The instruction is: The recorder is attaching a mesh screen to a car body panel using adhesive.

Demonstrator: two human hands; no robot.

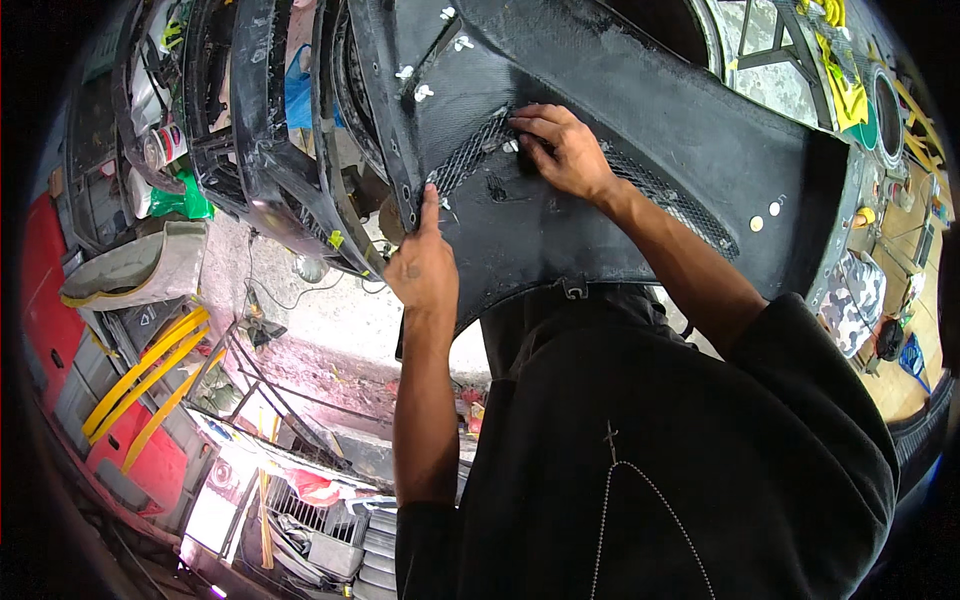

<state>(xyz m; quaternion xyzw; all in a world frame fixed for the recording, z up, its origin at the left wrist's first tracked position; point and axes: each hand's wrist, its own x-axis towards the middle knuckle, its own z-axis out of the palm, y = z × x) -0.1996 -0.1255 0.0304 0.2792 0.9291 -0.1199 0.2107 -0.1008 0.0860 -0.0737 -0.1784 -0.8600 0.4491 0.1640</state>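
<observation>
A large black moulded panel [590,230], shaped like a vehicle body part, lies in front of my body. A strip of black diamond mesh [465,165] sits on it between my hands. My left hand [425,270] presses its stretched index finger on the strip's lower left end; its other fingers are folded and partly hidden. At the strip's upper end my right hand [565,150] has bent fingertips closed on the mesh, thumb beneath. Another mesh strip [670,200] runs under my right forearm. Whitish lumps [423,92] dot the panel's upper left; two pale round spots [757,223] lie at right.
Black curved frames [260,120] stand close by on the left. Beyond them are a grey trough-like part [140,265], yellow strips [150,370] and red panels [140,455]. A camouflage-patterned item [855,300] lies to the right, near yellow-green cloth [845,85].
</observation>
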